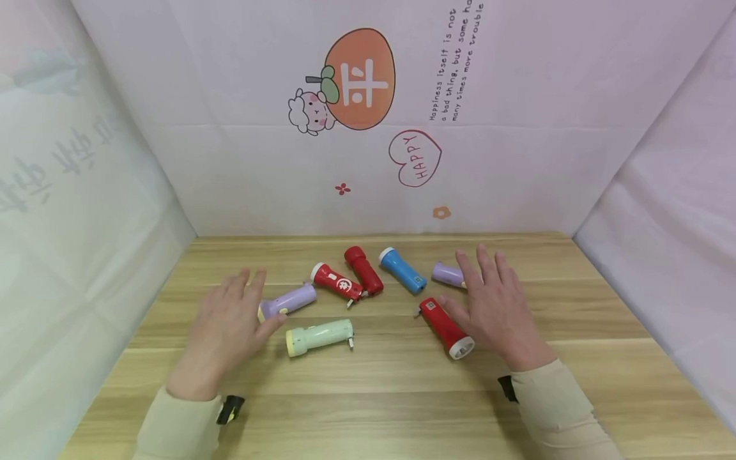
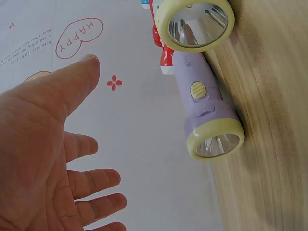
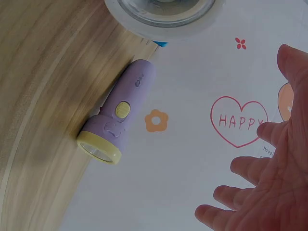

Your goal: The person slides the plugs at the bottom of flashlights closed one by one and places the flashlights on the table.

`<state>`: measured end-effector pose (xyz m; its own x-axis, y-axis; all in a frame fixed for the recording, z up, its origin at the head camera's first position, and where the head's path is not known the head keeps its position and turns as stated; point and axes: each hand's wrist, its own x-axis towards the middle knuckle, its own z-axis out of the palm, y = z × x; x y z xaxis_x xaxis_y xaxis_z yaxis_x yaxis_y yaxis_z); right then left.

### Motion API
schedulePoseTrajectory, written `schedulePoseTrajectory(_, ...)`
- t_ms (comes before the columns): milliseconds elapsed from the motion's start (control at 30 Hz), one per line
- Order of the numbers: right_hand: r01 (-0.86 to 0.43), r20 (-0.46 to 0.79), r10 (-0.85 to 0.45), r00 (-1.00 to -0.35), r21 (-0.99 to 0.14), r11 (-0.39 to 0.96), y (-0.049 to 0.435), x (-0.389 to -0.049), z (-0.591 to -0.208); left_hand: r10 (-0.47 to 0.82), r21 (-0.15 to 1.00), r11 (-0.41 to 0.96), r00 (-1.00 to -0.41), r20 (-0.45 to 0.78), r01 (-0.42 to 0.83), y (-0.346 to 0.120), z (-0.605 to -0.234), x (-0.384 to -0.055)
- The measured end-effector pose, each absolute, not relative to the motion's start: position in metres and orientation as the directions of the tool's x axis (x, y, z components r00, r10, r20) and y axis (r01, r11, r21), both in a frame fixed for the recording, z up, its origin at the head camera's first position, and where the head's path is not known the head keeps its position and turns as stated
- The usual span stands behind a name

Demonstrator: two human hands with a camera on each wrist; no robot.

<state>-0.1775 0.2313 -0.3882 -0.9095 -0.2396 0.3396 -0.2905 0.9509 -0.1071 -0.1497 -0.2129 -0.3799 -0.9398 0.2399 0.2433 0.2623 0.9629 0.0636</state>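
Observation:
My left hand (image 1: 224, 329) hovers at the left with its fingers extended, beside a purple flashlight (image 1: 296, 299) that it partly covers in the head view. Nearest its thumb on the other side lies a pale green flashlight (image 1: 324, 335) with a yellow head. On the right, my right hand (image 1: 497, 306) is spread above a red flashlight (image 1: 441, 321) with a white rim and a second purple flashlight (image 1: 447, 275), partly hidden by the fingers. Both palms appear bare in the wrist views, where the left purple flashlight (image 2: 199, 86) and right purple flashlight (image 3: 127, 94) lie apart from the fingers.
Between the hands, further back, lie a red flashlight with a white emblem (image 1: 329, 276), a plain red flashlight (image 1: 365, 271) close against it, and a blue flashlight (image 1: 404, 271). The wooden table (image 1: 368, 415) meets a printed white cloth backdrop (image 1: 259, 185), with cloth at both sides.

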Motion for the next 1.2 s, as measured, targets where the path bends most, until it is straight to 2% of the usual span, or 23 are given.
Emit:
schedulePoseTrajectory(700,-0.277,0.318,-0.229,-0.92,-0.113,0.954,0.228,-0.176,-0.388,0.328,0.07,0.936,-0.927,0.18,0.345,-0.194,-0.39,-0.173)
schedulePoseTrajectory(967,-0.274,0.317,-0.226,-0.921,-0.115,0.955,0.228,-0.177,-0.388,0.329,0.169,0.924,-0.939,0.101,0.342,-0.19,-0.393,-0.182)
schedulePoseTrajectory(1200,-0.288,0.338,-0.239,-0.911,-0.104,0.952,0.228,-0.176,-0.389,0.366,0.109,0.919,-0.923,0.122,0.379,-0.189,-0.396,-0.193)
